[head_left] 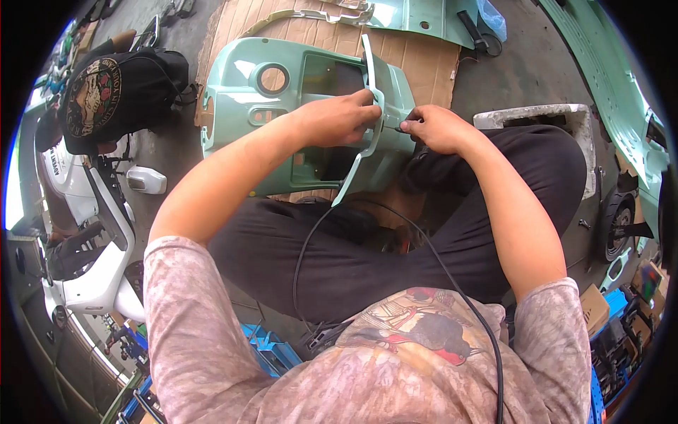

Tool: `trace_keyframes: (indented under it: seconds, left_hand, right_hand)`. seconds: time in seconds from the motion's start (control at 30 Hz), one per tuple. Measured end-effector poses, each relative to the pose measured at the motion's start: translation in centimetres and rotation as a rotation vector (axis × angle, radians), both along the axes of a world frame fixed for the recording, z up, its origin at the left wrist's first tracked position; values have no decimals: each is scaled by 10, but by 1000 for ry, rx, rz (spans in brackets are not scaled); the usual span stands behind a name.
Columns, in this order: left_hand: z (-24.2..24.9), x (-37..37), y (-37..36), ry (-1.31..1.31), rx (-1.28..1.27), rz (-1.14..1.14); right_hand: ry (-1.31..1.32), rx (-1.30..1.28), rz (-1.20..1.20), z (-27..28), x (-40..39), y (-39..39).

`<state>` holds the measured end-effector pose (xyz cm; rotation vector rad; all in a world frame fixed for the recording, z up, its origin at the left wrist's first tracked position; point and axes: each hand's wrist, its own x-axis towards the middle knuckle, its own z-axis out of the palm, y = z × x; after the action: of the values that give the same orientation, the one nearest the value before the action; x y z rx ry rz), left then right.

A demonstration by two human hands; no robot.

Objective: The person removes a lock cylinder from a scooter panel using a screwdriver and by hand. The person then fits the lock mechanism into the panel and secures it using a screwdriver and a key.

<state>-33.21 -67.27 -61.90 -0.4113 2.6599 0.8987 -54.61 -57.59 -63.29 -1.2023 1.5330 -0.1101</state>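
A mint-green scooter body panel (236, 78) with a round hole and a recessed compartment lies in front of my crossed legs. Across its right part runs a raised curved green edge strip (346, 187). My left hand (346, 116) is closed at this strip, its fingers bent over the edge. Just right of it, my right hand (438, 131) pinches a small dark tool (402, 128), whose thin tip points left at the panel beside my left fingers. The rest of the tool is hidden in my fingers.
Cardboard (431, 63) lies under the panel, with more green parts (424, 25) behind it. A person in a black shirt (127, 95) crouches at left beside a white scooter (106, 279). A white foam box (579, 124) stands at right. A black cable (452, 275) crosses my lap.
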Motion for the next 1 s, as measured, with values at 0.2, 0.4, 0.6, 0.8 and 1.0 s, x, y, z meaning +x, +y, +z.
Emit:
trace_keyframes:
  seconds: [0.2,0.4,0.6,0.8,1.0]
  left_hand:
    - [-26,9,13,304,100,242]
    - [-54,17,49,353,425,807]
    - [-69,8,65,480,668,912]
    - [-68,2,66,514,728,917]
    - [-65,3,63,503,691,842]
  right_hand:
    - [67,-56,16,1,-1,2]
    - [258,-230,21,7,4,7]
    - [148,-790,16,22,19,11]
    - [303,-767,111,20,26,14]
    - [320,-766,146,13,30,13]
